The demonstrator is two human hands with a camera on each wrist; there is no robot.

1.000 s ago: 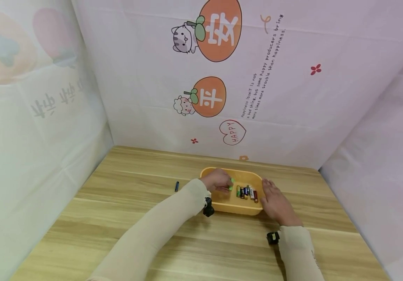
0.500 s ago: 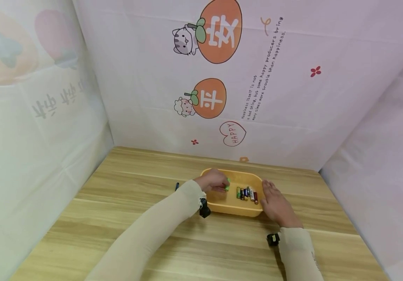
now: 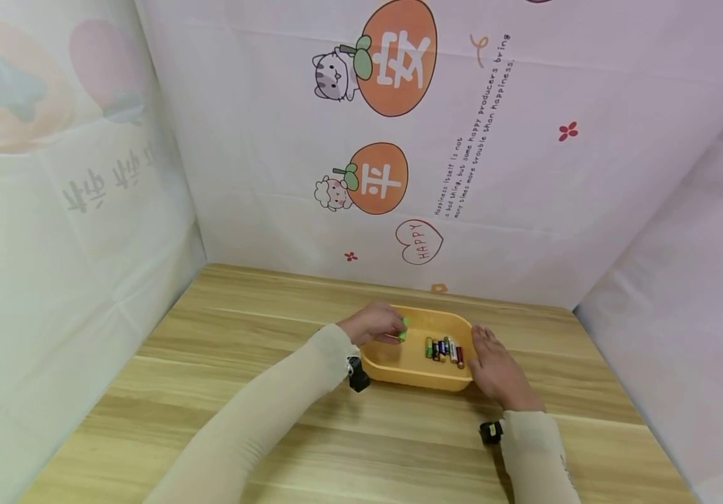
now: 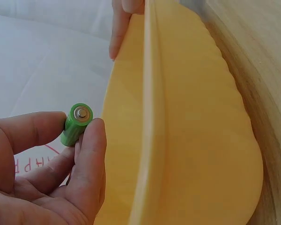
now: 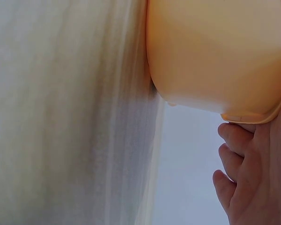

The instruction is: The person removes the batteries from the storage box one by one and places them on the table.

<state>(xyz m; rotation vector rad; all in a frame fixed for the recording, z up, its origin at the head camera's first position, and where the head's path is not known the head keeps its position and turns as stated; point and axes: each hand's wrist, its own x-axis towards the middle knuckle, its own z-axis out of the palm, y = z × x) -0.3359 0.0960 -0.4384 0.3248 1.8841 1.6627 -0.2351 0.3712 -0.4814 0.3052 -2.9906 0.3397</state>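
There's room between the left hand (image 3: 375, 322) and the batteries (image 3: 442, 347)! The near wall of the tray (image 3: 418, 380) bars low approaches; the right hand (image 3: 501, 367) blocks one end.

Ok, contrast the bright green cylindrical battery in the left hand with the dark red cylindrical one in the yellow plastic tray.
The bright green cylindrical battery is pinched in the left hand; the dark red cylindrical battery lies in the yellow plastic tray. The green battery looks lighter; the red battery, darker. Both are cylindrical.
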